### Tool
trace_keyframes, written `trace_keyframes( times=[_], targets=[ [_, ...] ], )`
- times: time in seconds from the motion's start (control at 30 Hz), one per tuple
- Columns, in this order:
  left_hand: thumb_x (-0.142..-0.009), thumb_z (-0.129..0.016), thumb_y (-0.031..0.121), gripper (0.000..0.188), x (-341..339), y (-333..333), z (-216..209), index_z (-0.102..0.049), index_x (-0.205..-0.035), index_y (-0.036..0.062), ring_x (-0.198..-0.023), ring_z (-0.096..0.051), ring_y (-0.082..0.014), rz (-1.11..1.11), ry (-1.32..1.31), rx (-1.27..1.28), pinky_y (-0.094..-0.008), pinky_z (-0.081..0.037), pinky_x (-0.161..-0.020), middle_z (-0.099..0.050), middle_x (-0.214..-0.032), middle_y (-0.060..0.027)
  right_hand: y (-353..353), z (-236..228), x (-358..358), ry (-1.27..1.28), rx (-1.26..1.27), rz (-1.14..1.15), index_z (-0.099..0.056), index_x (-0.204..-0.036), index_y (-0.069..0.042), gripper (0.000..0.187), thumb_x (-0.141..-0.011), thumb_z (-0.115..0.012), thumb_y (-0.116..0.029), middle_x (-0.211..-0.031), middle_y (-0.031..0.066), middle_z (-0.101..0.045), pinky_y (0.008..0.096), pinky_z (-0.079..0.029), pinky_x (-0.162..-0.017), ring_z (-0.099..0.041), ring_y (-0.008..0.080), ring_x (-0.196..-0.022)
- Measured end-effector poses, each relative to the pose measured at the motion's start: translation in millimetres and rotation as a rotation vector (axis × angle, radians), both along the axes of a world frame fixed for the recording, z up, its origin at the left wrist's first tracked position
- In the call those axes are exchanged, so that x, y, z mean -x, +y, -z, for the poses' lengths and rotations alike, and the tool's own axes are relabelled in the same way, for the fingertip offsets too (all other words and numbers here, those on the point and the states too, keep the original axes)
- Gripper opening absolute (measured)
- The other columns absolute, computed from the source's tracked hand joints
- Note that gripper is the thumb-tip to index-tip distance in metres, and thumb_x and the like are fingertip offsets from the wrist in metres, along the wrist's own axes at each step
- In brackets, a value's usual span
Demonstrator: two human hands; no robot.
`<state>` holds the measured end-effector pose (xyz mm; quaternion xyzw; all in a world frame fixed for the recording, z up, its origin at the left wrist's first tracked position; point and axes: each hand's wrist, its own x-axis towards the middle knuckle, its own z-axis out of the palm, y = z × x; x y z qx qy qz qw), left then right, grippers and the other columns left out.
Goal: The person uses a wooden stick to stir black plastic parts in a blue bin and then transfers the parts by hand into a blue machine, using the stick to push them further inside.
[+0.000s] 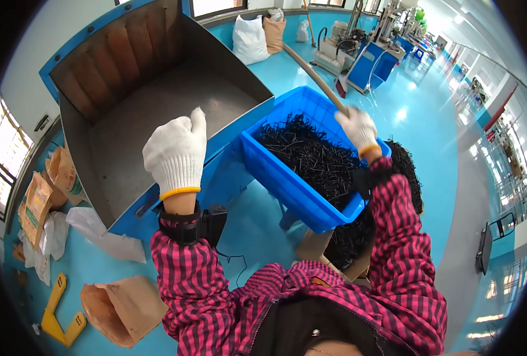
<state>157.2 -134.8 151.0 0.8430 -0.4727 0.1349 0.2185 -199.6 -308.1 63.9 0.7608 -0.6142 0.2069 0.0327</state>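
My right hand (358,130), in a white knit glove, grips a wooden pole (314,77) over the right side of a blue plastic crate (293,202). The pole slants away to the far left; I see no tool head on it. Thin black strips (311,154), tangled like scrap, fill much of the crate. My left hand (177,151), gloved too, is raised in front of the large metal hopper (162,98), by its near rim. Its fingers are curled and its thumb points up; whatever they may hold is hidden.
More black strips (349,240) lie in an open cardboard box (311,246) beneath the crate. An open brown paper bag (124,308) and a yellow bracket-shaped piece (59,320) are on the floor at left. White sacks (250,40) and machines (373,59) stand farther back.
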Motion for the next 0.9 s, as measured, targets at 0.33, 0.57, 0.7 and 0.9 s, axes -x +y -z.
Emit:
trace_keyframes(
  times=[0.33, 0.57, 0.7, 0.9],
  targets=[
    [-0.099, -0.039, 0.053, 0.059, -5, 0, 5, -0.077, -0.082, 0.0112, -0.073, -0.07, -0.0266, -0.061, 0.014, -0.121, -0.0411, -0.057, -0.062, -0.073, -0.077, -0.0113, 93, 192, 88, -0.147, -0.143, 0.384, -0.062, -0.107, -0.008, 0.046, -0.091, -0.053, -0.05, -0.099, 0.0208, -0.069, 0.0502, -0.051, -0.084, -0.066, 0.0406, -0.093],
    [-0.098, -0.037, 0.054, 0.061, -6, -5, 5, -0.075, -0.078, 0.0104, -0.07, -0.068, -0.0259, -0.121, 0.052, -0.127, -0.041, -0.055, -0.063, -0.071, -0.074, -0.0116, 97, 254, 110, -0.029, -0.178, 0.312, -0.063, -0.103, -0.01, 0.039, -0.091, -0.055, -0.047, -0.093, 0.0171, -0.069, 0.0473, -0.05, -0.085, -0.065, 0.0376, -0.091],
    [-0.098, -0.037, 0.054, 0.061, -7, -6, 4, -0.075, -0.076, 0.0107, -0.068, -0.067, -0.0252, -0.159, 0.056, -0.141, -0.0417, -0.055, -0.065, -0.07, -0.072, -0.0109, 96, 264, 114, 0.079, -0.108, 0.215, -0.062, -0.1, -0.012, 0.035, -0.091, -0.057, -0.045, -0.091, 0.0149, -0.068, 0.046, -0.05, -0.085, -0.064, 0.0351, -0.091],
    [-0.095, -0.038, 0.055, 0.062, -4, -7, 8, -0.075, -0.082, 0.0069, -0.083, -0.067, -0.0341, -0.151, 0.061, -0.116, -0.0478, -0.052, -0.077, -0.071, -0.085, -0.0174, 96, 258, 126, -0.024, -0.079, 0.269, -0.065, -0.097, -0.012, 0.032, -0.09, -0.058, -0.043, -0.091, 0.0138, -0.069, 0.0463, -0.05, -0.085, -0.065, 0.0347, -0.092]
  ],
)
